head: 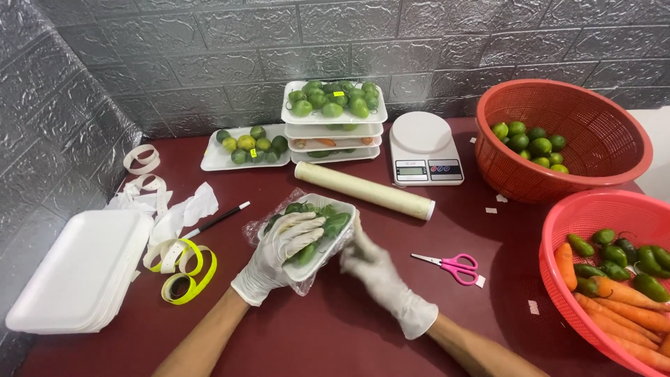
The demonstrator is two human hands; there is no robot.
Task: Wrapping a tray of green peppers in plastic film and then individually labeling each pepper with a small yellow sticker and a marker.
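Observation:
A white foam tray of green peppers [328, 209], covered in clear film, is held up above the dark red table [335, 328]. My left hand [279, 248], in a white glove, lies flat over the top of the peppers and presses the film. In a matching glove, my right hand [373, 269] is under the tray's right side, its fingers at the film on the edge. A roll of cling film [366, 190] lies just behind the tray.
A stack of wrapped lime trays [333, 112], an open lime tray [244, 157] and a white scale [423, 146] stand at the back. Red baskets hold limes [600, 132] and carrots with peppers [558, 230]. Pink scissors [453, 265], empty foam trays [73, 272], yellow label tape [185, 269] and a pen [216, 220] lie around.

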